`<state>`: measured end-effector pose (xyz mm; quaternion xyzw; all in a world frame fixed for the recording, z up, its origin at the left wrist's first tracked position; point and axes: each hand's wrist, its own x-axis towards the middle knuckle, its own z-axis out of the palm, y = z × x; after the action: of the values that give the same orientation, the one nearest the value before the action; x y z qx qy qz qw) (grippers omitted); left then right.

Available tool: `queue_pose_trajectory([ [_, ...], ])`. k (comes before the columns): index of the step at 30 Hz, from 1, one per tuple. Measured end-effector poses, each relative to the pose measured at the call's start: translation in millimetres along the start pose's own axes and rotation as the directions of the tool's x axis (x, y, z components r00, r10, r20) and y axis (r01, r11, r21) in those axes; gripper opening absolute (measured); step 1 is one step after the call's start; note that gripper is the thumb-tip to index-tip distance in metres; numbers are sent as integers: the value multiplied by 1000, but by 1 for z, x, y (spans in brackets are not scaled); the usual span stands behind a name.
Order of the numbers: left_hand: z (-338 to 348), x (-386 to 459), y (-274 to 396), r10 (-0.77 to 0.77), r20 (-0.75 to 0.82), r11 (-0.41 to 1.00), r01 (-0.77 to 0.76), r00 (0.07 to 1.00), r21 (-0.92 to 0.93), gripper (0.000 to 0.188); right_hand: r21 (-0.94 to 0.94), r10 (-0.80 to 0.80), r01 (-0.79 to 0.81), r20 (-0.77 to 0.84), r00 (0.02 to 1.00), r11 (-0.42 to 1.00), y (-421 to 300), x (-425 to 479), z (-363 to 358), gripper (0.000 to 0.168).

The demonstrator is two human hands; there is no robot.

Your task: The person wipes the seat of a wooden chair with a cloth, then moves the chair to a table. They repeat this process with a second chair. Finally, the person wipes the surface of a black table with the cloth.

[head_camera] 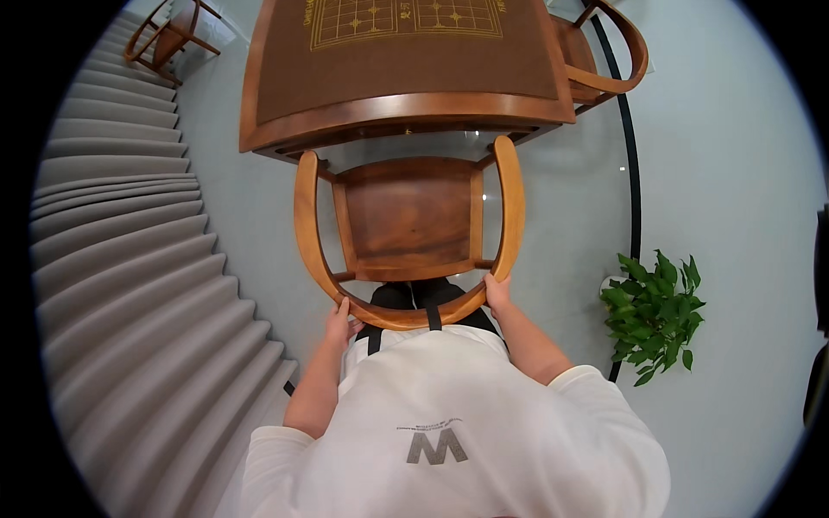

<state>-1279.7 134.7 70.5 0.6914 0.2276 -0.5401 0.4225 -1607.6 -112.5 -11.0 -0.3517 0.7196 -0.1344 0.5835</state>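
Observation:
A wooden armchair [411, 217] with a curved back rail stands right before me, its seat towards the table. My left hand [340, 324] grips the left part of the rail, thumb on top and some fingers spread below it. On the right part of the same rail, my right hand [497, 293] is closed around the wood. The chair's arm ends reach close to the near edge of a wooden table [401, 107], whose brown top bears a yellow Chinese chess board pattern [406, 19].
A second wooden armchair [609, 81] stands at the table's right side, another [170, 39] at the far left. Pleated grey curtains [142, 259] line the left. A leafy green potted plant [651, 311] stands at the right, beside a black floor strip [631, 175].

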Motion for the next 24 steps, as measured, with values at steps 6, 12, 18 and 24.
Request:
queue_pose_trajectory([
  [6,2,32,-20,-22,-83,995,14,996,-97,38,-189,438,-402,228,869,896,-16,-5,-4,45],
  [12,6,30,1,-79,-83,997,81,993,15,36,-102,357,-342,227,906,934,-12,8,-3,41],
  [18,15,32,9,-62,-94,992,72,994,106,35,-100,328,-315,164,930,944,-31,21,4,37],
  [24,23,38,15,-54,-78,993,61,996,98,34,-140,315,-296,143,938,945,-49,36,7,31],
])
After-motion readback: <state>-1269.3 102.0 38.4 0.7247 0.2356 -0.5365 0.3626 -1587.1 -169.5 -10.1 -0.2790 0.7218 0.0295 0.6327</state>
